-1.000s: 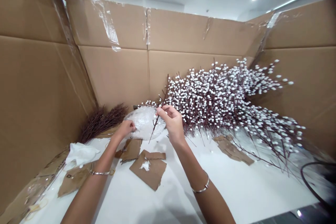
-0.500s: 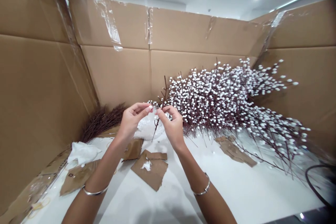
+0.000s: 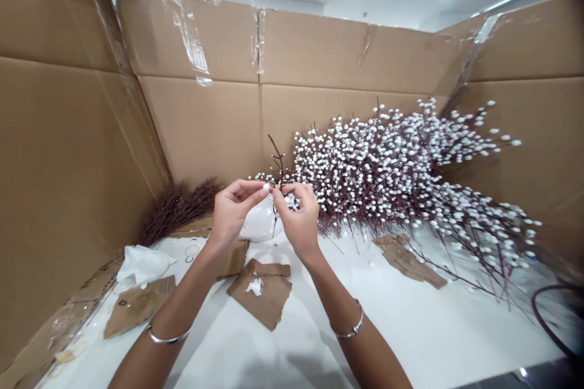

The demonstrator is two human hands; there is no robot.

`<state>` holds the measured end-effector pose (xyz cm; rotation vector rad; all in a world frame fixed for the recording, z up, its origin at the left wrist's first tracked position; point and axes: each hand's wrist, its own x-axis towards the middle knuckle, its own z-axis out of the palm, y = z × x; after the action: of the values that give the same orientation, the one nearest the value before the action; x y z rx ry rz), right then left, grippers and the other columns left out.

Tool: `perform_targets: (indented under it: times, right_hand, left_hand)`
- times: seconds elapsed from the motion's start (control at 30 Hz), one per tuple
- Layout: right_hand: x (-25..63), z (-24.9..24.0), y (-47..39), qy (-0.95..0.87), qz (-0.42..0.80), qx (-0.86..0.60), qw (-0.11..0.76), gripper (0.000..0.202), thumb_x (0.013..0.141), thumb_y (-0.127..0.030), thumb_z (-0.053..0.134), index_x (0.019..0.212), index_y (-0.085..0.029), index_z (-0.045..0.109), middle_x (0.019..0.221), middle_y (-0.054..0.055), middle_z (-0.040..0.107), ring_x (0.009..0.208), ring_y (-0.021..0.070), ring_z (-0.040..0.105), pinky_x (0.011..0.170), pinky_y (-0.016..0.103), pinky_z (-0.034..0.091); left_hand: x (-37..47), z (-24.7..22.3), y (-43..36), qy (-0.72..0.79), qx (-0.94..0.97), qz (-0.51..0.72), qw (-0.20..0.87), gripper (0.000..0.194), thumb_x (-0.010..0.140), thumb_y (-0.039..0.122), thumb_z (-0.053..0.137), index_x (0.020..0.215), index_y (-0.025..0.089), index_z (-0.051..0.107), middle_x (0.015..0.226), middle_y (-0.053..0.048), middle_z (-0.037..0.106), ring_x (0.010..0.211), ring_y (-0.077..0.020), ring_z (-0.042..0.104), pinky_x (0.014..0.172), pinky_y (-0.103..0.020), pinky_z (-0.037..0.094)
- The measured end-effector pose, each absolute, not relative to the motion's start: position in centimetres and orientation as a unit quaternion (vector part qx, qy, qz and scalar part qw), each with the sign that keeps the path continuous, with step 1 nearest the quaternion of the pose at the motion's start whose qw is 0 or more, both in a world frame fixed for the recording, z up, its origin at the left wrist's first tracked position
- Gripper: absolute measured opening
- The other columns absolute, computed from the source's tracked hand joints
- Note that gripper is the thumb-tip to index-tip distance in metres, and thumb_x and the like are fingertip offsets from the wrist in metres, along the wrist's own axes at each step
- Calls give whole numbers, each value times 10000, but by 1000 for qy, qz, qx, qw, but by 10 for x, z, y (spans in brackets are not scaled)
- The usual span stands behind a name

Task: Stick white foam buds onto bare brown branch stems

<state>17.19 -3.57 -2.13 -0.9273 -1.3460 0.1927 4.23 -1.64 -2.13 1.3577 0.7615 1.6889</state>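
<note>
My left hand (image 3: pixel 230 209) pinches a small white ball (image 3: pixel 266 186) between thumb and fingertips. Close beside it, my right hand (image 3: pixel 298 216) is closed on a thin dark brown twig (image 3: pixel 280 164), which stands roughly upright with its lower end below the fingers. The fingertips of both hands nearly meet over a clear plastic bag (image 3: pixel 260 222) with white content. Behind and to the right lies a big heap of brown branches with white berries (image 3: pixel 374 164).
Bare brown twigs (image 3: pixel 182 209) lie at the back left. Torn cardboard pieces (image 3: pixel 269 307), a white plastic bag (image 3: pixel 143 264) and rubber bands (image 3: pixel 70 355) are on the white table (image 3: pixel 392 328). Cardboard walls (image 3: pixel 205 127) surround it. A dark cable (image 3: pixel 542 322) curves at the right edge.
The twig in my right hand has tilted, its top now leaning left. My left hand has shifted slightly right, and the white ball shows more fully beside the right fingertips.
</note>
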Motion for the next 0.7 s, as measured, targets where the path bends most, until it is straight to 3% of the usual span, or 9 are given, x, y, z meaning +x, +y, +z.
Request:
perform_targets:
  times: [0.7]
  right_hand:
    - [181,-19,-33,-643,95,-396,649,83,828,-273,674,759,-245,637,870,11,674,928,216,596,935,428,412]
  left_hand:
    - [38,-18,-17,315,551,654,411,256,707,333,827,903,180,768,923,-64,780,908,-203,719,872,-323,534]
